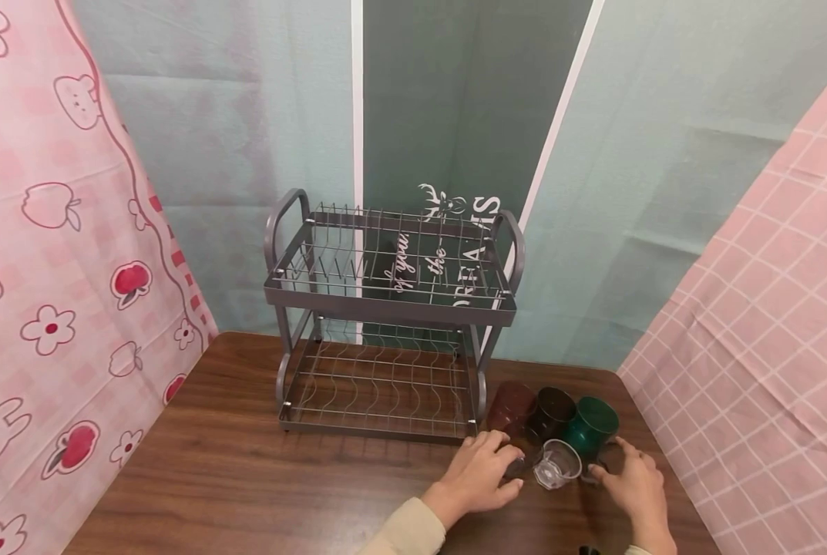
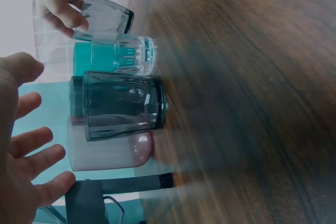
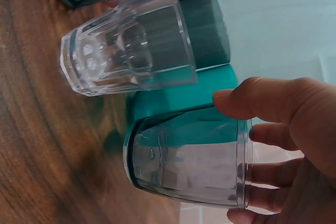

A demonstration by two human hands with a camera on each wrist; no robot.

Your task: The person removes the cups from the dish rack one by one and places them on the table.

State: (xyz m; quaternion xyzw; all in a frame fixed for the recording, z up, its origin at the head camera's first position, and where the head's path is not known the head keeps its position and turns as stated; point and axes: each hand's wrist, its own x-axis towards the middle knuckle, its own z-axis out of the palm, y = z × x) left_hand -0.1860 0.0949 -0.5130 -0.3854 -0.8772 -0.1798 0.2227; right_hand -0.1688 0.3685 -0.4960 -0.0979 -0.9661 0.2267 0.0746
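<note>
My right hand (image 1: 633, 486) holds a smoky grey glass (image 3: 184, 156) by its rim, thumb on one side and fingers on the other. Beside another grey glass (image 2: 123, 106) is my left hand (image 1: 475, 472), its fingers spread and apart from that glass in the left wrist view. Between the two grey glasses stands a clear faceted glass (image 1: 557, 465). A green glass (image 1: 592, 425), a dark glass (image 1: 552, 412) and a reddish glass (image 1: 512, 405) form a row behind them.
A grey two-tier dish rack (image 1: 392, 308) with wire shelves stands left of the glasses on the wooden table (image 1: 233, 478). Printed pink cloths (image 1: 59, 285) hang at both sides, with a blue-green curtain (image 1: 212, 154) behind. A small black object (image 1: 589, 550) shows at the bottom edge.
</note>
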